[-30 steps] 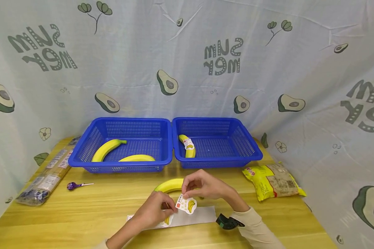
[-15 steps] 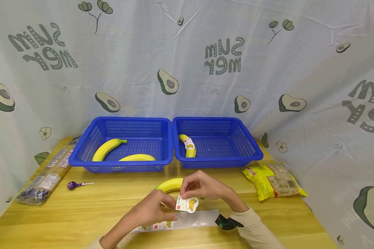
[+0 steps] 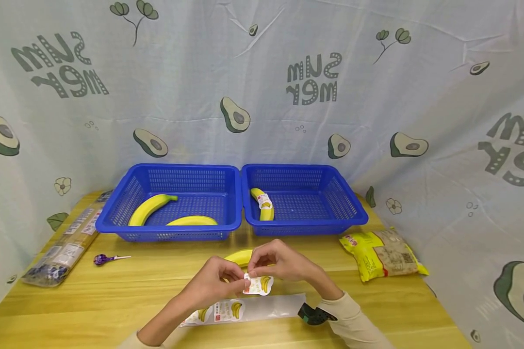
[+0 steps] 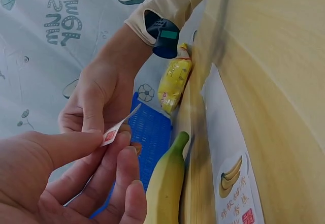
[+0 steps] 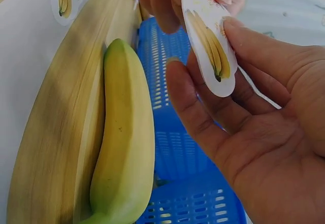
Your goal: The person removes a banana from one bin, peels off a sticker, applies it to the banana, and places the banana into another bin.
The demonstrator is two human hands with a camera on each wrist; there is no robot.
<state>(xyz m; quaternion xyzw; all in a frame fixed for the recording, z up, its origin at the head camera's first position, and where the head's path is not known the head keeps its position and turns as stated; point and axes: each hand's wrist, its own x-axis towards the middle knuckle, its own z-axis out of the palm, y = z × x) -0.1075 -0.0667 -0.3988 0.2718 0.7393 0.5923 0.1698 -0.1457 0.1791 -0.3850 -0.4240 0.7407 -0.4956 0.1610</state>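
Note:
A white sticker [image 3: 262,286] printed with bananas is held up between both hands. My left hand [image 3: 211,281] pinches its left end, by the red stamp, between thumb and fingers. My right hand [image 3: 286,261] pinches it along its upper edge; the right wrist view has the right thumb on the printed sticker [image 5: 210,46]. Behind the hands a banana [image 3: 239,257] lies on the table, partly hidden in the head view, while the right wrist view gives most of this banana [image 5: 124,137]. Below the hands lies a backing strip [image 3: 277,308] with more banana stickers at its left end.
A left blue basket [image 3: 170,229] holds two bananas; the right blue basket [image 3: 305,224] contains one banana with a sticker on it. At left are a wrapped package [image 3: 72,242] and a purple lollipop [image 3: 101,260]. To the right sits a yellow bag [image 3: 384,254].
My left hand first let go of the strip area and rose to the sticker, and now pinches its left end. The right hand has kept its hold, shifting slightly left.

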